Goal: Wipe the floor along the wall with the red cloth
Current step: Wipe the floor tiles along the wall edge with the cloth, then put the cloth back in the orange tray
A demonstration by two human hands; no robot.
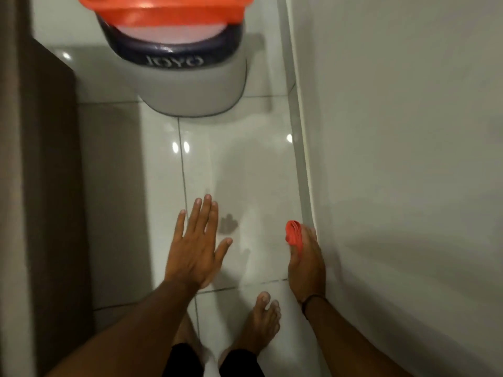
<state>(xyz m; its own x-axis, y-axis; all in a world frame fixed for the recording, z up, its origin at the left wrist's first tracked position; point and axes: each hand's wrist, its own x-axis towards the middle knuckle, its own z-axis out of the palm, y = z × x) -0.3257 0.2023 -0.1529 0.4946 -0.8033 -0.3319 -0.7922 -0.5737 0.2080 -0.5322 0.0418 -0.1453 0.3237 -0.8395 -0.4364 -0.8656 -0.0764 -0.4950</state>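
My right hand (306, 265) holds the bunched red cloth (293, 235) low by the foot of the white wall (394, 159), right beside the grey skirting strip (303, 170). Only a small fold of the cloth shows past my fingers. My left hand (194, 246) hovers flat over the glossy white floor tiles (245, 164), fingers spread and holding nothing. A dull damp patch on the tile lies between the two hands.
A grey bucket (196, 88) with a dark rim and an orange tub (166, 8) on top stands ahead on the floor. Brown furniture (40, 172) lines the left side. My bare foot (261, 322) rests on the tile below the hands.
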